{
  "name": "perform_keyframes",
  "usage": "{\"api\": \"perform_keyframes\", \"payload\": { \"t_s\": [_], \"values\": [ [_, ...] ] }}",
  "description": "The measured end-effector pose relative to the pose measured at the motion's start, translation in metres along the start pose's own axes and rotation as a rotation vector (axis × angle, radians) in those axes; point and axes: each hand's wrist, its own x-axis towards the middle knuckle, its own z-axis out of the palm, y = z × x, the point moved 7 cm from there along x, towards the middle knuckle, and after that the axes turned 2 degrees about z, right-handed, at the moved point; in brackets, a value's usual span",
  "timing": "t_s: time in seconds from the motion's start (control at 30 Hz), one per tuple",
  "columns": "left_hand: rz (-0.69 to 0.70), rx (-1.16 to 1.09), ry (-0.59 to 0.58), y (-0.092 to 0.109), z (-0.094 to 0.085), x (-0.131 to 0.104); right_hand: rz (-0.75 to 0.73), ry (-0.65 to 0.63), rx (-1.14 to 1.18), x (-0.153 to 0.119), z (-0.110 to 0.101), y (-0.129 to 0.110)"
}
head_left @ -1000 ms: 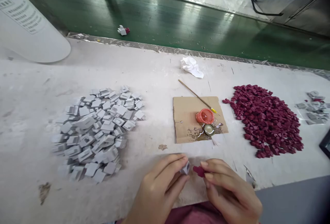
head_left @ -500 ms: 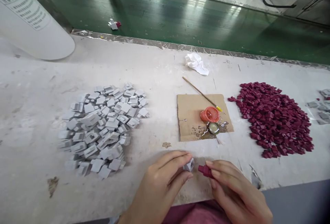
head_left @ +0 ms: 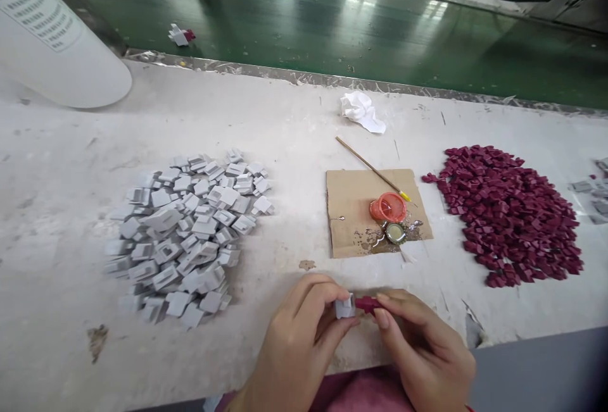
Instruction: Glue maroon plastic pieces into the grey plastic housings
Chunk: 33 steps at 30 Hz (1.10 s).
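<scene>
Between the thumb and fingers of my left hand (head_left: 304, 330) is a small grey plastic block (head_left: 344, 307). My right hand (head_left: 422, 342) pinches a small maroon plastic piece (head_left: 367, 304), whose narrow end points left at the grey block. The two parts are very close; I cannot tell whether they touch. A heap of similar grey blocks (head_left: 190, 222) lies to the left, and a heap of maroon pieces (head_left: 515, 216) to the right.
Ahead of my hands, a cardboard piece (head_left: 349, 190) carries a red cup (head_left: 387, 208), a bottle cap (head_left: 395, 233) and a thin brush (head_left: 365, 164). Crumpled tissue (head_left: 361, 112) lies behind. A joined grey-and-maroon part (head_left: 180, 35) rests on the green belt (head_left: 294, 26); a white container (head_left: 71, 51) stands far left.
My right hand has moved left, bringing the maroon piece up to the grey block. The grey block has turned in my left hand. On the belt, the joined part has shifted left.
</scene>
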Motion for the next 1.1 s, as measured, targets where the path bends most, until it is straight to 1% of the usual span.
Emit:
{"api": "perform_keyframes", "payload": {
  "t_s": [0.07,0.13,0.27,0.47,0.63,0.83,0.97,1.1],
  "values": [
    [0.012,0.001,0.008,0.001,0.0,0.001,0.03,0.02,0.006,0.001,0.0,0.001],
    [0.021,0.0,0.009,0.001,0.0,0.002,0.041,0.011,0.003,0.002,0.001,0.002],
    [0.018,-0.002,-0.002,0.002,0.001,0.001,0.021,-0.02,-0.011,0.0,0.004,0.002],
    [0.038,0.0,0.014,0.003,-0.002,0.002,-0.002,-0.072,-0.002,0.0,0.005,0.002],
    [0.019,-0.004,-0.018,0.0,0.001,0.003,-0.01,-0.098,0.038,0.003,0.005,0.0],
    [0.07,0.014,-0.03,0.005,0.002,0.0,0.028,-0.216,0.044,0.004,0.012,0.003],
    [0.073,0.023,-0.065,0.003,0.004,-0.001,0.025,-0.27,0.069,0.004,0.016,0.006],
    [0.049,0.021,-0.141,-0.004,0.007,-0.004,-0.036,-0.305,0.074,0.003,0.019,-0.002]
  ]
}}
